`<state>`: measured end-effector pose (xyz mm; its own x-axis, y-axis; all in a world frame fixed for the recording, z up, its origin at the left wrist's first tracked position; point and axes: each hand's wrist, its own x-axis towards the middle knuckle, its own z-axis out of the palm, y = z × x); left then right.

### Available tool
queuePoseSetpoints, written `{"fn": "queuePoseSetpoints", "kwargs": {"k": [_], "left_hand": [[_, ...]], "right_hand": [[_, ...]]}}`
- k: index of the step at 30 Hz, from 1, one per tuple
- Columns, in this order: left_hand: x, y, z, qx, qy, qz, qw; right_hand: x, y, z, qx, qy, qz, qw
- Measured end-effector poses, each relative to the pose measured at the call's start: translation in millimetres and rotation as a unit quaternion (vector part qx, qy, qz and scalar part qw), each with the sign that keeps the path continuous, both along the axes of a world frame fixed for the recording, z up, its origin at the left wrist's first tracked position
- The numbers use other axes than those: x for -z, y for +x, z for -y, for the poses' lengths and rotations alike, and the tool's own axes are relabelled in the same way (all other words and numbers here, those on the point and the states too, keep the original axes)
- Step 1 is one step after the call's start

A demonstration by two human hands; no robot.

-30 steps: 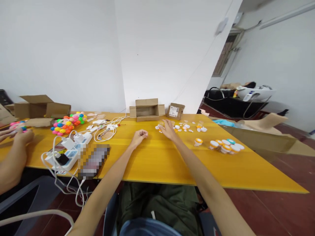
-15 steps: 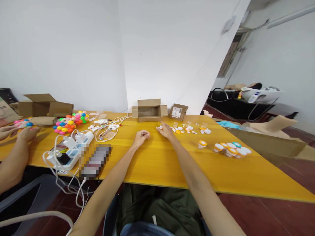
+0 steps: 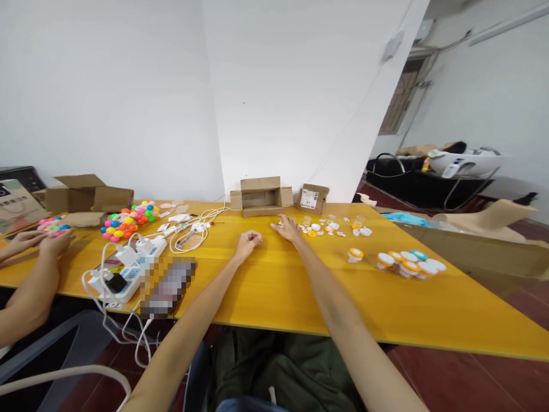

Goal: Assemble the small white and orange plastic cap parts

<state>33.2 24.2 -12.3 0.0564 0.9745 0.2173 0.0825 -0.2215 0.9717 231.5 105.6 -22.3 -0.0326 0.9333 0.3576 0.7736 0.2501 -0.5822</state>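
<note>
My left hand (image 3: 249,245) rests over the middle of the table, its fingers curled in with the tips together. Whatever it holds, if anything, is hidden. To its right my right hand (image 3: 286,230) reaches out, fingers apart, at the left end of a scatter of small white and orange parts (image 3: 314,233). Some of these parts are hidden behind that hand. Clear plastic cups (image 3: 307,220) and a white round piece (image 3: 365,232) lie among them. Closer to me stands one orange-rimmed capped cup (image 3: 355,255). A cluster of similar capped cups (image 3: 408,264) is farther right, one with a teal rim.
An open cardboard box (image 3: 261,197) and a smaller box (image 3: 312,198) stand at the back. On the left are a power strip (image 3: 139,269), cables, a phone (image 3: 168,288) and bright coloured balls (image 3: 124,223). Another person's hands (image 3: 54,243) work at the far left.
My right hand's fingers have spread a little among the small parts. My left hand stays almost in place. The whole view has shifted slightly.
</note>
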Motion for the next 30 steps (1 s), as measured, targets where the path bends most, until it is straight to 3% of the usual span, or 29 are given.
{"fn": "queuePoseSetpoints", "kwargs": {"k": [7, 15, 22, 30], "left_hand": [[1.0, 1, -14, -0.067, 0.045, -0.011, 0.997], [-2.4, 1, -20, -0.15, 0.059, -0.022, 0.987], [-5.6, -1, -10, -0.106, 0.05, -0.005, 0.993], [-6.7, -2, -1, -0.025, 0.056, -0.02, 0.998]], "right_hand": [[-2.0, -6, 6, -0.08, 0.023, 0.008, 0.996], [-14.1, -43, 32, -0.199, 0.015, 0.014, 0.98], [-11.8, -63, 57, -0.329, 0.011, -0.033, 0.944], [1.6, -53, 73, -0.362, -0.025, -0.154, 0.919]]}}
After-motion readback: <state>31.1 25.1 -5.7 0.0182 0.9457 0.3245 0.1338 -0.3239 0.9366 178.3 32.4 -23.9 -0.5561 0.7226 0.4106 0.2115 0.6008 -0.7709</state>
